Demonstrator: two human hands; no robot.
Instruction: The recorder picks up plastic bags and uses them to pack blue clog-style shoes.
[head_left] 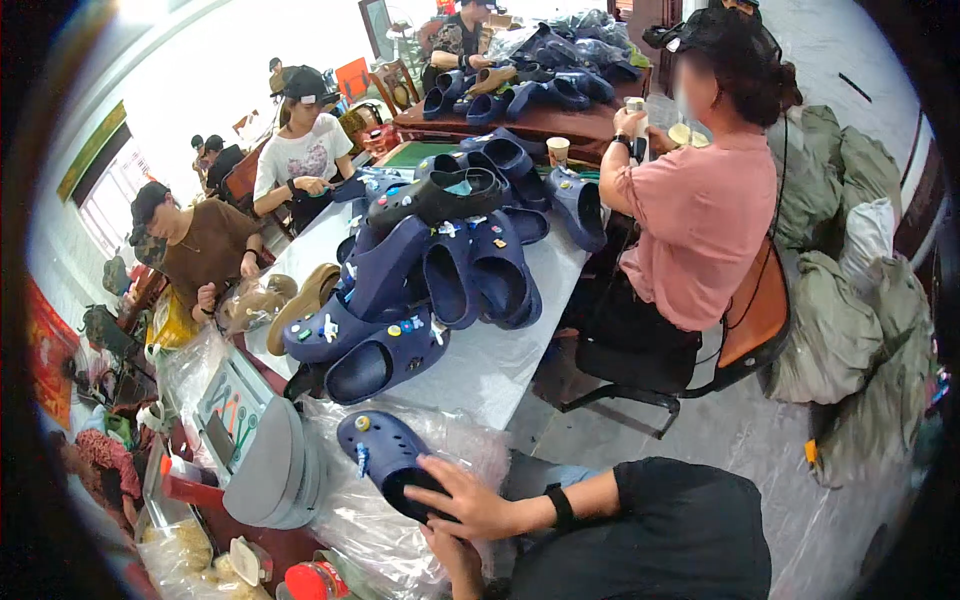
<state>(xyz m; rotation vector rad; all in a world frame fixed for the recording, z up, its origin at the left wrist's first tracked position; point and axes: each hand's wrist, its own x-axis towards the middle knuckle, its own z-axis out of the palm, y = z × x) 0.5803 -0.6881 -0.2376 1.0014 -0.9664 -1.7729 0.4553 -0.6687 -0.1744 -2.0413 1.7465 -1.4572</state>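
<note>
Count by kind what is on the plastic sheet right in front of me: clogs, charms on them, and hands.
Blue clog: 1
Charms on it: 2
Hands: 2
Total: 5

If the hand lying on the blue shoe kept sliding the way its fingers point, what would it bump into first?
The left hand points left across the blue clog. Going on, it would probably meet the charms on the clog's top first, then the grey machine beyond, though depth is hard to judge.
</note>
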